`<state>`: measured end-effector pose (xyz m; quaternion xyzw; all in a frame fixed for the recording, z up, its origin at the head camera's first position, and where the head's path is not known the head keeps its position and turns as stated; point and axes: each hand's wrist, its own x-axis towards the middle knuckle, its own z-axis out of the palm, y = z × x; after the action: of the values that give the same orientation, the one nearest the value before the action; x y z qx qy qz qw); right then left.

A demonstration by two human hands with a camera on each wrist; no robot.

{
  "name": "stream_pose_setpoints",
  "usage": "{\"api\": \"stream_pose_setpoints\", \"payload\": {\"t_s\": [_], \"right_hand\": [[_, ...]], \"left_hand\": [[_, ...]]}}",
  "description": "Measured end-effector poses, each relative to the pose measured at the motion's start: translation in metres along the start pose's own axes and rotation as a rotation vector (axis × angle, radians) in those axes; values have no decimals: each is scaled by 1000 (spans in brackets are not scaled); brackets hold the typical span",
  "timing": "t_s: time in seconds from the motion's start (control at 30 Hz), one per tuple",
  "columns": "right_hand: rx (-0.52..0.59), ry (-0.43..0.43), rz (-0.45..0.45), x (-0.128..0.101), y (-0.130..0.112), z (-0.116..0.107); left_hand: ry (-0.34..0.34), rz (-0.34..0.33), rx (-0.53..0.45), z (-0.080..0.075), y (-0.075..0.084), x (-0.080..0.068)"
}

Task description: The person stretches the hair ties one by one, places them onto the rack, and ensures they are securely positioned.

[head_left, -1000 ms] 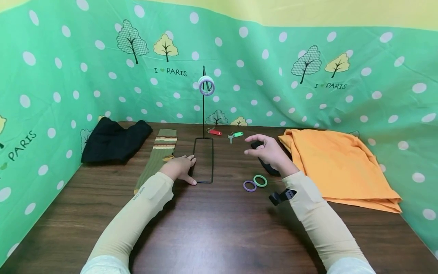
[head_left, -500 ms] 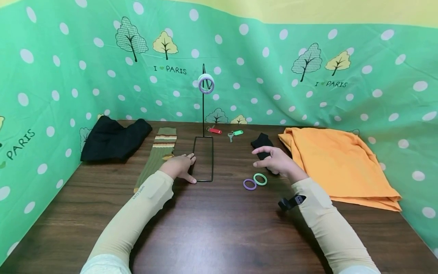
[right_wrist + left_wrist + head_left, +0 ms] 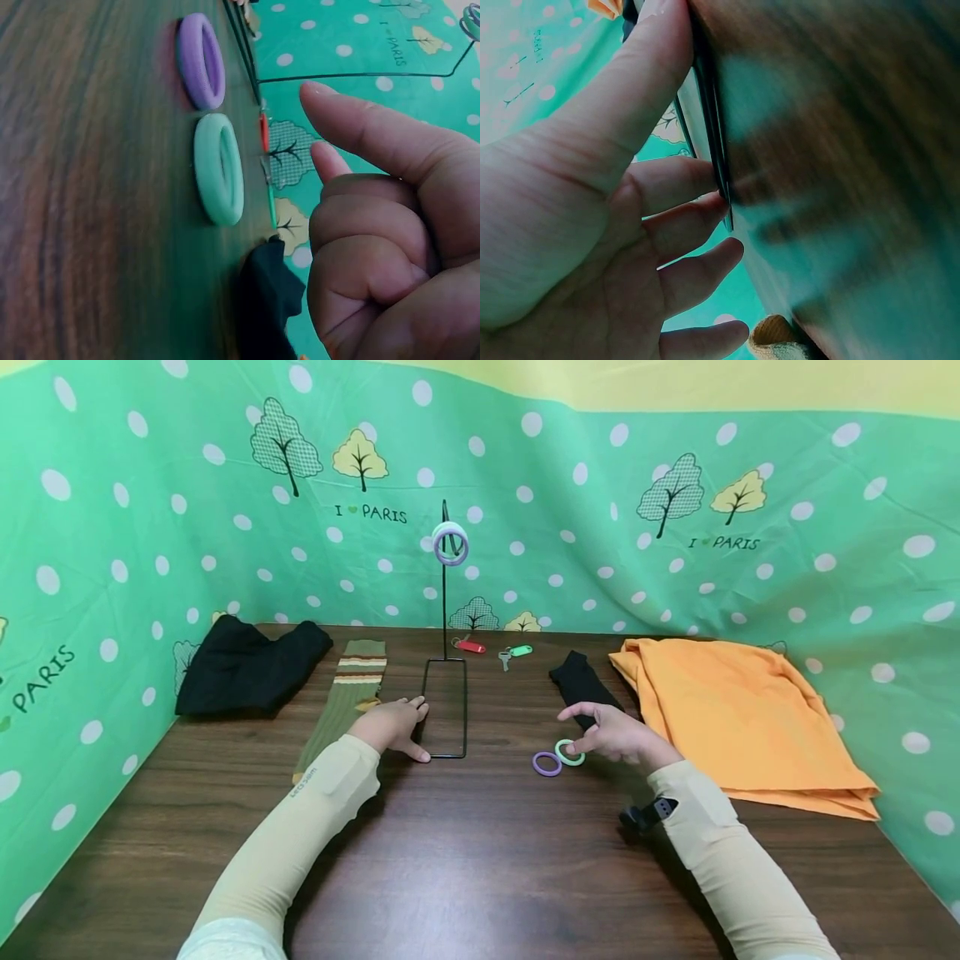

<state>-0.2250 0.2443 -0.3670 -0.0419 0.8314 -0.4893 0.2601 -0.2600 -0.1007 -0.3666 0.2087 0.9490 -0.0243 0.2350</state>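
Hovering near the green ring point(image 3: 208, 176), the right hand point(image 3: 618, 732) holds nothing — thumb and forefinger apart, other fingers curled in. That ring lies on the table point(image 3: 480, 860), just beside the purple ring point(image 3: 193, 64). The left hand point(image 3: 392, 727) touches the stand point(image 3: 444, 610) at its base — fingers spread, relaxed, gripping nothing.

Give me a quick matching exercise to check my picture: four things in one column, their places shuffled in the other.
Things
1. Left hand
2. Green ring on the table
3. Red tag
4. Orange cloth

Places
A. Just left of the green tag
B. At the table's right side
C. Touching the stand's base
D. Beside a purple ring

Pairs: 1-C, 2-D, 3-A, 4-B
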Motion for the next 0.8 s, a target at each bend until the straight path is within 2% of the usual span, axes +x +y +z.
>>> {"api": "stream_pose_setpoints", "payload": {"t_s": [0.33, 0.57, 0.8], "right_hand": [[-73, -43, 66, 1, 12, 4], [-86, -68, 73, 3, 18, 6], [-108, -41, 93, 6, 19, 8]], "left_hand": [[2, 5, -21, 3, -2, 0], [-11, 1, -26, 0, -2, 0], [-17, 0, -9, -1, -3, 2]]}}
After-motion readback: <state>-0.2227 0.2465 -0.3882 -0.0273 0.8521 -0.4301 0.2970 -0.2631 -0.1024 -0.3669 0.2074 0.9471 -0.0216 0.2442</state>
